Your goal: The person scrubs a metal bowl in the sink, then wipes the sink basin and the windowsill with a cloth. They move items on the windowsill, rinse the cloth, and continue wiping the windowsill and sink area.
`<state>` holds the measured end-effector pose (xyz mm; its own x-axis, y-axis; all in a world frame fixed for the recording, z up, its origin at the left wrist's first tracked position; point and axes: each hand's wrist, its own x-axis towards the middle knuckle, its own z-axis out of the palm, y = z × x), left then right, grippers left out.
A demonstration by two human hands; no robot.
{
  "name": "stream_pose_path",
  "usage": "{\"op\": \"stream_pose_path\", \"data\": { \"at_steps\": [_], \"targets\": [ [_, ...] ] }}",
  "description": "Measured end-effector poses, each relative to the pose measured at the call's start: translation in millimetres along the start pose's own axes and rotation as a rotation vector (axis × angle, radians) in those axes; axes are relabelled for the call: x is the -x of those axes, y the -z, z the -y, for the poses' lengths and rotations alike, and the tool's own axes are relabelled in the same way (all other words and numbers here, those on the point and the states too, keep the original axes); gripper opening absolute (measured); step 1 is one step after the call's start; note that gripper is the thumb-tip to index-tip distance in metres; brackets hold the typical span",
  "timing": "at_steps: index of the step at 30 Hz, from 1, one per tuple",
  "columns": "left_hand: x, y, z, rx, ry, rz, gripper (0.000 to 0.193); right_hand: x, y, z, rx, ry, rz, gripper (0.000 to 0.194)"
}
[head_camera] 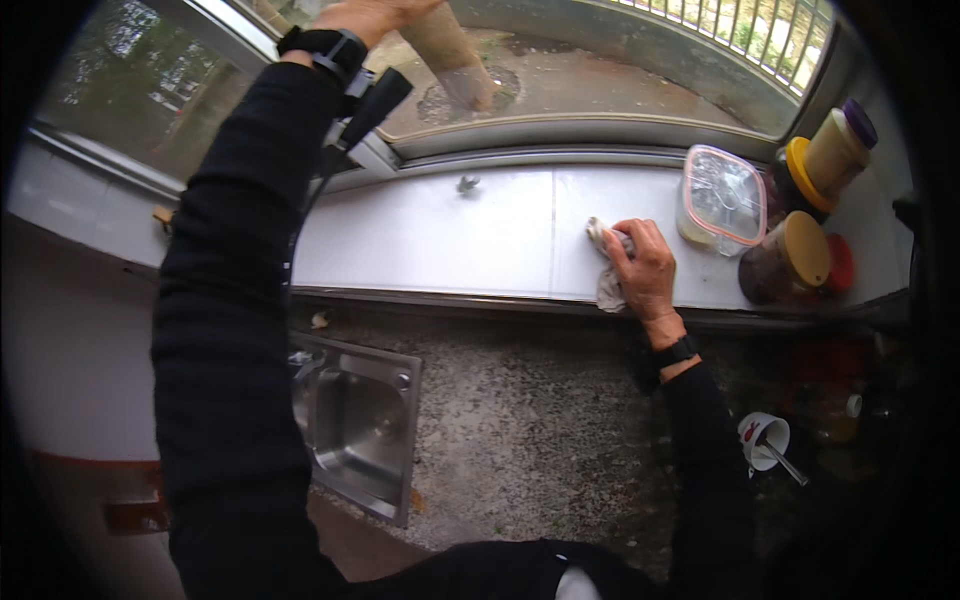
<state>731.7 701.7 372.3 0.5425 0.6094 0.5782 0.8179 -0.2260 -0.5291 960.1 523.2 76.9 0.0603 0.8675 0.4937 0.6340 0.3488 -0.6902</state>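
Observation:
My right hand (646, 262) grips a crumpled pale cloth (611, 291) and presses it on the white tiled windowsill (420, 232). One end of the cloth hangs near the sill's front edge. Just right of that hand stands a clear plastic food container (724, 196) with a pink-edged lid. My left arm reaches up across the view, and my left hand (379, 16) is at the top edge by the window. Its fingers are cut off by the picture's rim, so whatever it touches is hidden. A small dark clump (468, 185) lies on the sill near the window track.
Several lidded jars crowd the sill's right end, among them a tan-lidded jar (806, 247) and a purple-capped one (840, 150). Below the sill, a speckled counter (517, 420) holds a stainless steel sink (360, 427). A white cup (765, 442) with a spoon sits at right.

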Motion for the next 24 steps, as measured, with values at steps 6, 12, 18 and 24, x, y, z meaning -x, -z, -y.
{"op": "stream_pose_path", "data": {
  "at_steps": [6,12,18,24],
  "targets": [
    [10,-18,10,0.062,-0.016,-0.07,0.093,5,-3,-3,-0.029,-0.006,0.0,0.017],
    [0,-30,65,0.344,-0.197,-0.156,0.062,-48,52,34,-0.342,-0.085,-0.094,0.029],
    [8,-39,58,0.113,0.022,0.063,0.082,-197,186,44,-0.331,0.002,-0.458,0.061],
    [-11,-43,17,0.058,0.39,0.352,0.109,-291,249,0,-0.501,-0.472,-0.63,0.038]
  ]
}}
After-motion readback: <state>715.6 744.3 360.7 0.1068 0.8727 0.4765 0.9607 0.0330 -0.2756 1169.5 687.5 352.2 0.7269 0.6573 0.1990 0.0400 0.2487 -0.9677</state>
